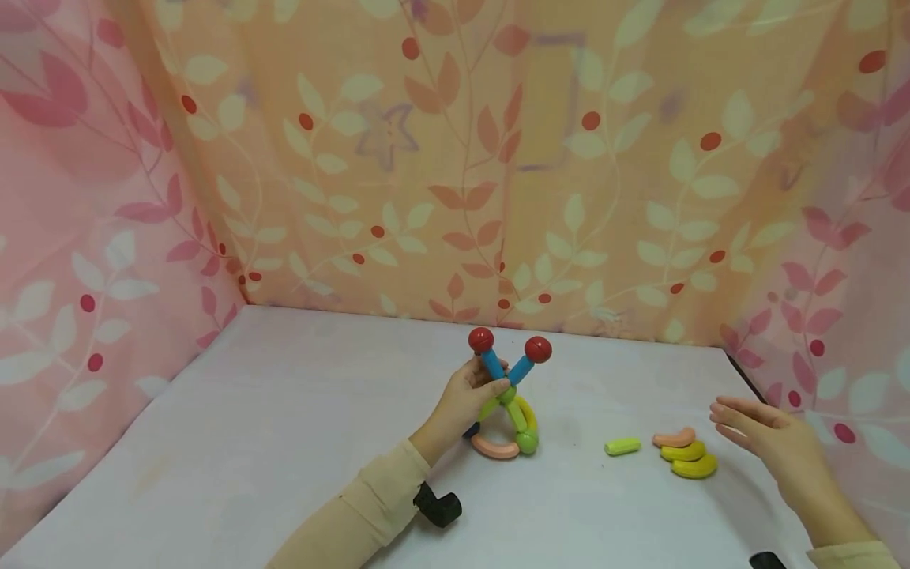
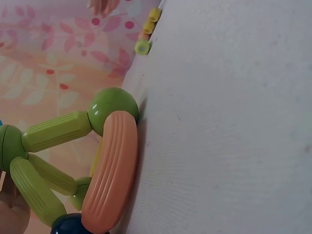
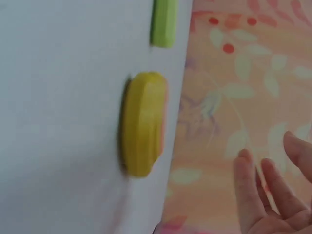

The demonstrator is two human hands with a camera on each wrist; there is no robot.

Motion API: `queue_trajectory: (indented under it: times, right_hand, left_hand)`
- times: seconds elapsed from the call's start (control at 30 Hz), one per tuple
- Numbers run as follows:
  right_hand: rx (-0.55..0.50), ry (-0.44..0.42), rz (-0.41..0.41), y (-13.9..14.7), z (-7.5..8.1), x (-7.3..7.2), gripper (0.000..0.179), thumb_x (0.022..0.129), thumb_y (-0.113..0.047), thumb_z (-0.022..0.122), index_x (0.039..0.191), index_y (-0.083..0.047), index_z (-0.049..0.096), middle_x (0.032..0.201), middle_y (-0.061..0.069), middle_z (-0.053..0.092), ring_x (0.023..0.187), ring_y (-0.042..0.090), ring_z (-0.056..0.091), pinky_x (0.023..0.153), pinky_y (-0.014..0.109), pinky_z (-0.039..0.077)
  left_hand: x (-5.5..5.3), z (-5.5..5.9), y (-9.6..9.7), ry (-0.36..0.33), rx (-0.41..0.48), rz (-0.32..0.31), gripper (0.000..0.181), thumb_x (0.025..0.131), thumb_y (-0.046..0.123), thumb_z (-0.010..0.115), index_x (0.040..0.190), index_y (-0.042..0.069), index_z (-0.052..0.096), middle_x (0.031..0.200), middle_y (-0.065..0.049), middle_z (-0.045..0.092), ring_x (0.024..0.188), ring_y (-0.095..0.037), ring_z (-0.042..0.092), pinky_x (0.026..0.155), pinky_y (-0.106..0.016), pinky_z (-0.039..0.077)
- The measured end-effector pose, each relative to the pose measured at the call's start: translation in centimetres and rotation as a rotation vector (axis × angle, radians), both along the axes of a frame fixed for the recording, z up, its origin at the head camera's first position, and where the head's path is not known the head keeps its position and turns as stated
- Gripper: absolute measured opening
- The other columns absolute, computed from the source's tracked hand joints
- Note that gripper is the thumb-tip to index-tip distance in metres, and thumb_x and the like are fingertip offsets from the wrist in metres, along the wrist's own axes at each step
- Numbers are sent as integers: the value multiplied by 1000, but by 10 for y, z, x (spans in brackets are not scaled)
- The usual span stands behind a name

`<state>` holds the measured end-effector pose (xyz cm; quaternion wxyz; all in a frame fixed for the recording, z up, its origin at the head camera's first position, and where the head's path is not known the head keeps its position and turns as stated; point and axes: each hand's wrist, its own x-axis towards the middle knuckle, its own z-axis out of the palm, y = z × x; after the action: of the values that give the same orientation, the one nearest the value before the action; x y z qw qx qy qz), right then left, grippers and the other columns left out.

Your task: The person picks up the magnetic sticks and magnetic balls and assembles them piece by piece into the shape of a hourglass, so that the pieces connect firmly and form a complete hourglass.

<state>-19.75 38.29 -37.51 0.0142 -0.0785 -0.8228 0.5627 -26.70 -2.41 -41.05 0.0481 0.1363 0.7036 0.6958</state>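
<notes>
My left hand (image 1: 456, 407) grips a ball-and-stick toy figure (image 1: 515, 416) near its upper green ball (image 1: 507, 393). Two blue sticks (image 1: 521, 371) spread upward from there, each topped by a red ball (image 1: 538, 349). Below, green sticks (image 2: 57, 131) slope down to a base of a curved orange stick (image 2: 113, 168), a curved yellow stick, green balls (image 2: 113, 108) and a dark blue ball (image 2: 73, 225). The base is right at the tabletop. My right hand (image 1: 771, 446) hovers at the right with its fingers extended, holding nothing, beside loose curved sticks.
Two curved yellow sticks (image 1: 694, 467) and a curved orange stick (image 1: 674, 437) lie grouped on the white table (image 1: 284, 442). Left of them lies a short green stick (image 1: 622, 446). Flowered cloth (image 1: 441, 158) hangs behind the table and along both sides.
</notes>
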Motion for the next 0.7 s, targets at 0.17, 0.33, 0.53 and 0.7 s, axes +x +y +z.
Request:
queue_trajectory:
  times: [0.17, 0.33, 0.53, 0.7]
  right_hand:
    - [-14, -132, 26, 30, -11, 14, 19, 101, -32, 58, 93, -39, 74, 90, -25, 71, 81, -4, 70, 71, 16, 58]
    - [-118, -383, 14, 45, -25, 15, 36, 95, -28, 68, 113, 3, 72, 97, -3, 74, 87, 11, 74, 80, 30, 61]
    - [-332, -471, 122, 49, -45, 16, 28, 99, -11, 61, 114, 12, 68, 102, 6, 74, 93, 16, 72, 86, 36, 60]
    - [-404, -484, 94, 47, -52, 13, 20, 97, -11, 63, 104, 3, 75, 98, 4, 74, 90, 16, 72, 85, 35, 60]
  left_hand:
    - [-2, 0, 1, -3, -11, -2, 35, 98, 21, 63, 129, 7, 56, 127, -13, 66, 123, -27, 62, 108, -43, 48]
    - [-2, 0, -1, 0, -17, -1, 35, 98, 22, 63, 129, 7, 56, 127, -13, 66, 122, -26, 62, 108, -43, 49]
    - [-2, 0, -2, 1, -14, 1, 36, 98, 22, 63, 129, 6, 56, 126, -13, 66, 122, -26, 62, 107, -41, 49]
    - [0, -1, -1, 8, -15, -2, 37, 98, 22, 63, 131, 6, 55, 127, -14, 66, 123, -26, 61, 107, -41, 49]
